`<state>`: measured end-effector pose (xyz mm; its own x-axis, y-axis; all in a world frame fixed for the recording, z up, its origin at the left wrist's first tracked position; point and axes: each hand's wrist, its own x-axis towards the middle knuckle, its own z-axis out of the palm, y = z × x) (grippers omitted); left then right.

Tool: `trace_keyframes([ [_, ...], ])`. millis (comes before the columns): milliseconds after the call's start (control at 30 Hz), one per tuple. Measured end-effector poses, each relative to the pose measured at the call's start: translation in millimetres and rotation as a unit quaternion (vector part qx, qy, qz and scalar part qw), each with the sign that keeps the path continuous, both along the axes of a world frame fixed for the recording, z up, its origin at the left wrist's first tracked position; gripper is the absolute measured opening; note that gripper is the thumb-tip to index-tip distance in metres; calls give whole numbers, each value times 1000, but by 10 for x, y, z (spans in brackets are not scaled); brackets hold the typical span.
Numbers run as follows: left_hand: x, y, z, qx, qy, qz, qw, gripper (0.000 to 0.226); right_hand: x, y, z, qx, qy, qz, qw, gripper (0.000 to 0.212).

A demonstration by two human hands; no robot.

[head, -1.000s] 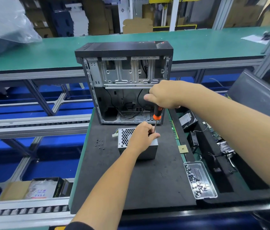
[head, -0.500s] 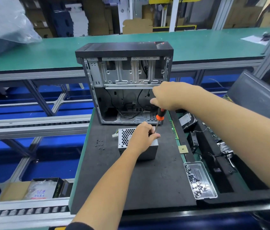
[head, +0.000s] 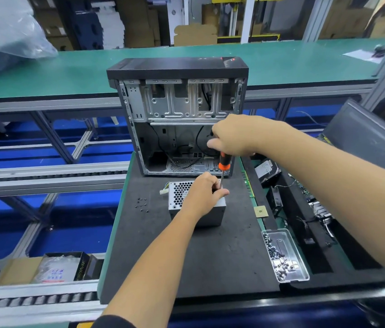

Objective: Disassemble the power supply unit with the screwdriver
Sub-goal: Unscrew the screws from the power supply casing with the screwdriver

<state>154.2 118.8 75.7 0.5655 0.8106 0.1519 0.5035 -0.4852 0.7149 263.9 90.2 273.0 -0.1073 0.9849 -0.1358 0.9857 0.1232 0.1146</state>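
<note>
the right hand (head: pixel 231 136), gripping the orange-and-black screwdriver (head: pixel 222 163), is twisting slightly while left fingers (head: pixel 221 192) keep pinching its shaft on the grey metal power supply unit (head: pixel 217 209), so the screw is probably loosening.

Open computer case (head: pixel 177 129), loose screws (head: pixel 141 204), clear screw tray (head: pixel 301 261) on black mat (head: pixel 210 263)
</note>
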Motion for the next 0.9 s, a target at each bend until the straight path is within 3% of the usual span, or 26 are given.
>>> trace_keyframes([
  [133, -2, 10, 8, -2, -1, -3, 1000, 36, 29, -26, 67, -45, 77, 60, 994, 11],
  [267, -21, 24, 9, -7, -3, -10, 1000, 34, 53, -46, 97, -60, 140, 48, 987, 24],
  [367, -58, 51, 56, -29, -7, -24, 999, 17, 37, -33, 39, -41, 101, 32, 994, 17],
  [500, -104, 69, 111, -57, -14, -40, 997, 17, 5, 1, 24, -20, -2, -2, 1000, 37],
  [633, -106, 78, 120, -42, -18, -43, 998, 16, 31, -19, 87, -55, 59, 76, 994, 9],
  [733, -113, 85, 112, -48, -24, -40, 998, 18, 55, -35, 153, -93, 104, 59, 988, 26],
  [833, -110, 81, 98, -63, -34, -39, 997, 17, 95, -39, 103, -79, 129, 45, 987, 22],
  [900, -108, 80, 99, -70, -40, -40, 996, 17, 115, -32, 60, -58, 98, 32, 993, 25],
])
